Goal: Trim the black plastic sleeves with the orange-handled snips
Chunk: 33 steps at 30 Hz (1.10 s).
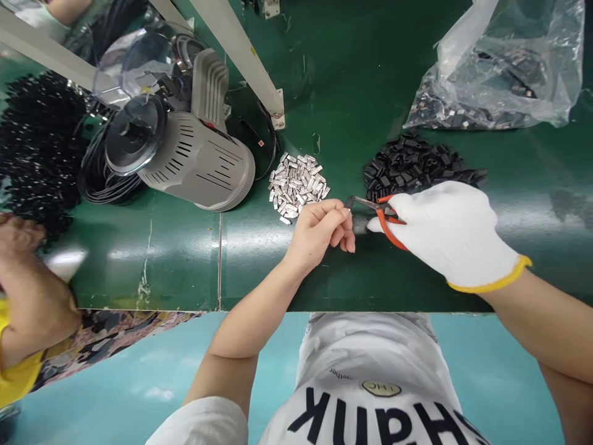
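My bare left hand (322,232) pinches a small part whose black shell (349,202) sticks up past the fingertips; the rest of it is hidden by the fingers. In a white glove with a yellow cuff, my right hand (445,232) is closed around red-handled pliers (389,222). The pliers' tips reach left to the black shell; whether they grip it I cannot tell. Behind my left hand lies a heap of small silver metal connectors (298,184). A pile of black plastic shells (419,164) sits just beyond the gloved hand.
A grey machine (199,161) with a clear cover stands at the left, near a white post (250,68). Coiled black cable (104,179) and a black heap (39,142) lie further left, by a co-worker's arm (32,278). A clear bag of small parts (500,80) rests back right on the green table (343,80).
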Available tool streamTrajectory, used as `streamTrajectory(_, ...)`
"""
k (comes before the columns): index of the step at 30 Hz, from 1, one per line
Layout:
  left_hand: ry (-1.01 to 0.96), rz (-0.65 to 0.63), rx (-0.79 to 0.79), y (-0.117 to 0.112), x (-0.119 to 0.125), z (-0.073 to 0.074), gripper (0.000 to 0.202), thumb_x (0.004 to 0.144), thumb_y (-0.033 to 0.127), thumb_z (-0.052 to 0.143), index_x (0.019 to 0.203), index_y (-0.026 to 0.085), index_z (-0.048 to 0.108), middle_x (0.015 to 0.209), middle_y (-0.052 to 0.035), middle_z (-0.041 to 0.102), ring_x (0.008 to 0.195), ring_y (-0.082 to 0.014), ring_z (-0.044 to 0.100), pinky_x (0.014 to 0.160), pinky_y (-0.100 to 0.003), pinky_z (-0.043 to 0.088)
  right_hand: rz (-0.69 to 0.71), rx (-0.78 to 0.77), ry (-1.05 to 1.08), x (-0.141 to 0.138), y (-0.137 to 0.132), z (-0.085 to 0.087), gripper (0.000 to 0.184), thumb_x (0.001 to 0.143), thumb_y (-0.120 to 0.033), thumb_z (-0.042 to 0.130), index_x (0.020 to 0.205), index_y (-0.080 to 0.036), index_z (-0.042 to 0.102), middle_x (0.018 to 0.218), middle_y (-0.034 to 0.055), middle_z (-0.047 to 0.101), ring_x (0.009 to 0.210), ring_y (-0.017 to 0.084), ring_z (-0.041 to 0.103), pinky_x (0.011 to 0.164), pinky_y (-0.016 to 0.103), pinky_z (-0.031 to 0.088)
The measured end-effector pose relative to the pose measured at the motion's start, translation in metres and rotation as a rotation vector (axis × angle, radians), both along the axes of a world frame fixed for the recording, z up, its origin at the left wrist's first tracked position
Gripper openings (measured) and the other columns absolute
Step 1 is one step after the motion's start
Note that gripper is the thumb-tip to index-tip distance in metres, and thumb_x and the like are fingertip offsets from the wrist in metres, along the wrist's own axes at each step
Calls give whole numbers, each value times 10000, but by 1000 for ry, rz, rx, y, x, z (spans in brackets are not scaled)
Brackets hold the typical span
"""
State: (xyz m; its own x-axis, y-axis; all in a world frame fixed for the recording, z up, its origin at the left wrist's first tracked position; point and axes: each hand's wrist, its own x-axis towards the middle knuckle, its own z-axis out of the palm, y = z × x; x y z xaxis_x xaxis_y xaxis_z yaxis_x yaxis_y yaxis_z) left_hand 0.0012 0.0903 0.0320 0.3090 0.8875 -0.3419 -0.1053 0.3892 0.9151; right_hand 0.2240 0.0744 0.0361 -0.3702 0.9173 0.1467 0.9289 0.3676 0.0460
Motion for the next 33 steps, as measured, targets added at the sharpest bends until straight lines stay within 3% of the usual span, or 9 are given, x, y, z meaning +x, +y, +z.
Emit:
streamTrajectory(7,-2,-18,4,-1,0,0,255,878,260,607,638,180,581,408,92,385,427,-144,640,488,-231,441,-35,-98,0,-3,-1,6,552,1010,-650,398,704,-205,509,561,30,408,620,149,171,659,315,108)
streamTrajectory(13,-13,-37,36,1,-4,4,245,853,248,616,620,187,570,402,88,375,436,-149,635,504,-245,448,7,-232,52,3,4,9,654,962,-802,378,781,-211,592,596,30,473,605,142,242,644,311,142)
streamTrajectory(15,-37,-58,37,2,-6,7,252,849,241,620,609,188,562,397,91,342,426,-150,625,496,-246,438,15,-372,137,3,8,15,678,931,-830,418,708,-201,538,578,19,482,575,129,292,622,310,172)
streamTrajectory(19,-112,-107,-16,5,-12,12,293,845,231,620,579,193,502,395,96,277,390,-146,591,471,-239,407,-60,-823,444,4,14,26,632,872,-781,578,659,-190,513,588,-4,571,535,111,444,567,292,261)
streamTrajectory(23,-188,-158,-84,8,-17,12,305,823,237,624,568,192,462,394,93,258,355,-139,559,436,-223,364,-84,-1150,728,4,17,34,430,858,-590,669,714,-194,582,586,-13,575,559,115,488,561,274,317)
streamTrajectory(27,-318,-227,-141,9,-19,5,312,815,272,643,569,189,470,387,93,234,323,-136,521,399,-209,344,41,-1376,956,2,17,44,353,845,-375,559,571,-196,428,520,2,480,567,122,452,573,287,309)
streamTrajectory(30,-387,-268,-176,10,-19,1,300,822,268,646,577,183,496,391,91,247,318,-133,510,392,-209,364,152,-1393,1017,2,16,51,441,838,-380,507,485,-198,317,515,32,461,628,153,514,640,306,375)
streamTrajectory(33,-402,-270,-180,12,-20,0,286,839,263,639,591,178,525,393,86,273,322,-134,516,393,-212,380,-57,-1086,848,3,13,48,468,875,-571,581,608,-198,489,609,15,562,603,138,497,629,302,347)
